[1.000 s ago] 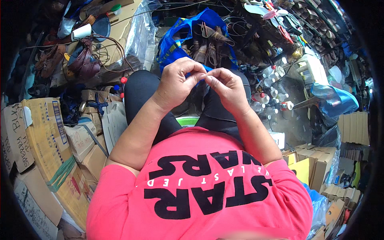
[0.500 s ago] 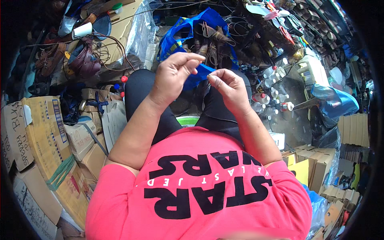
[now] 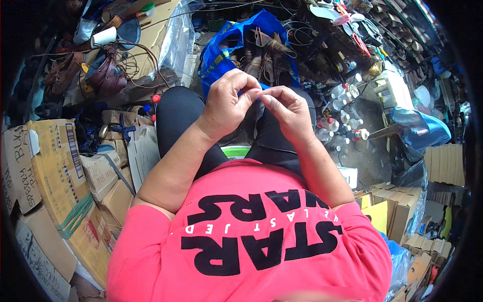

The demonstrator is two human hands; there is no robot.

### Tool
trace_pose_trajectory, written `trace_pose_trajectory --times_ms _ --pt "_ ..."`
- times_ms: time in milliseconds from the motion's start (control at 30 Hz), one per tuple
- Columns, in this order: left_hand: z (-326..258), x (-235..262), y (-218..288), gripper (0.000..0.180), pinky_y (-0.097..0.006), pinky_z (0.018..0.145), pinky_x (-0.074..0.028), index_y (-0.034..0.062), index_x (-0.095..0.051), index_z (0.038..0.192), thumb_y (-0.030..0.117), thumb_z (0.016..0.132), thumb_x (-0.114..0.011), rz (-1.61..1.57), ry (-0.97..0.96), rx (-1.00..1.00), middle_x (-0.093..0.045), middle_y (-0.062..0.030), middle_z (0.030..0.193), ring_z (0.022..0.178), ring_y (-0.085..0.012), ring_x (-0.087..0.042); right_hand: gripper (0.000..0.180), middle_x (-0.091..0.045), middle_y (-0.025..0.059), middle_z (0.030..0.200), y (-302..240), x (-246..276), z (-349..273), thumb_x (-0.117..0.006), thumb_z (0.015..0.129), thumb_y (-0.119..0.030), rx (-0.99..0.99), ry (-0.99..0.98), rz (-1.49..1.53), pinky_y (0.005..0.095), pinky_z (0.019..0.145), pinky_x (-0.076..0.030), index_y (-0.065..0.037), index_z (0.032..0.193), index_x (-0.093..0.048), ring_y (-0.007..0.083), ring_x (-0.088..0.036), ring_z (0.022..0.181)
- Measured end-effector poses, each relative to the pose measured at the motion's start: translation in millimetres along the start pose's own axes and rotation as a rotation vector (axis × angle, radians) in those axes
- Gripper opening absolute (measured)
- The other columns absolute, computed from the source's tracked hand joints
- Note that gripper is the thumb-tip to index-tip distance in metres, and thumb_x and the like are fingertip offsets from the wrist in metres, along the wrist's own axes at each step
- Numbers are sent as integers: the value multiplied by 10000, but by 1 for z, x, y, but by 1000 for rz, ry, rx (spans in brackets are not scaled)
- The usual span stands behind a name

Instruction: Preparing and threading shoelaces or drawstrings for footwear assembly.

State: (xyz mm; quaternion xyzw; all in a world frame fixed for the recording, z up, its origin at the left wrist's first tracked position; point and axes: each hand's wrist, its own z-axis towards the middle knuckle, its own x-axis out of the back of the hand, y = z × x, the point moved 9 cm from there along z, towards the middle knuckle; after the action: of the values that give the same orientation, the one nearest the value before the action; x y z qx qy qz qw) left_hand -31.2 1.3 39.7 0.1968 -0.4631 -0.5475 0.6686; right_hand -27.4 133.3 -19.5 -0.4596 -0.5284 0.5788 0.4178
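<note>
My left hand point(image 3: 230, 103) and my right hand point(image 3: 288, 111) meet fingertip to fingertip above my lap. Thumb and forefinger of each are pinched together, and whatever lies between them is too small to make out. Just beyond the hands stands an open blue bag point(image 3: 216, 60) with brown leather shoes point(image 3: 269, 48) inside. Under the hands are my dark-trousered legs point(image 3: 178, 118), and a green-rimmed round thing point(image 3: 235, 152) shows between them.
Cardboard boxes point(image 3: 58, 161) are stacked at my left. Several plastic bottles point(image 3: 342, 126) stand on the floor at right, near a blue plastic sheet point(image 3: 425, 128). A dark red leather piece point(image 3: 108, 73) and a white cup point(image 3: 103, 38) lie at the upper left. More boxes point(image 3: 397, 206) sit at lower right.
My left hand has moved slightly right and down, so its fingertips now touch those of my right hand. Its thumb and forefinger have closed. The right hand stays nearly in place.
</note>
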Motion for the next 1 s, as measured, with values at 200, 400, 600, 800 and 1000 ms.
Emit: trace_pose_trajectory --times_ms 200,400,600,800,1000 --pt "-3 2 -12 96 -210 633 -418 27 -588 800 94 854 -630 -202 68 162 -527 4 768 696 -65 -497 190 -577 2 932 -15 6 1 -689 820 -115 118 89 43 190 739 -444 -35 988 -650 59 -549 837" --pt "-4 -4 -15 95 -199 628 -416 32 -586 805 96 865 -622 -238 73 184 -514 19 773 692 -44 -482 150 -567 9 865 -18 3 6 -711 797 -109 171 91 -32 197 699 -445 -26 915 -667 63 -544 793" --pt "-3 -5 -16 107 -237 614 -424 24 -572 789 94 860 -611 -156 78 140 -538 -20 754 686 -85 -504 102 -564 -3 807 -19 2 6 -683 822 -104 158 67 -118 190 646 -425 -17 861 -645 53 -526 747" --pt "-17 -37 -48 93 -224 618 -415 48 -565 872 137 898 -563 -798 -2 465 -570 -22 753 682 -97 -534 112 -574 -22 816 -13 -5 6 -649 854 -115 66 -2 66 185 652 -407 -19 892 -605 39 -505 741" --pt "-22 -34 -67 209 -222 722 -418 70 -573 997 263 934 -524 -1034 29 579 -594 -18 870 762 -93 -558 102 -603 -6 830 1 4 5 -639 859 -101 0 14 185 184 696 -416 -11 900 -614 45 -529 771"
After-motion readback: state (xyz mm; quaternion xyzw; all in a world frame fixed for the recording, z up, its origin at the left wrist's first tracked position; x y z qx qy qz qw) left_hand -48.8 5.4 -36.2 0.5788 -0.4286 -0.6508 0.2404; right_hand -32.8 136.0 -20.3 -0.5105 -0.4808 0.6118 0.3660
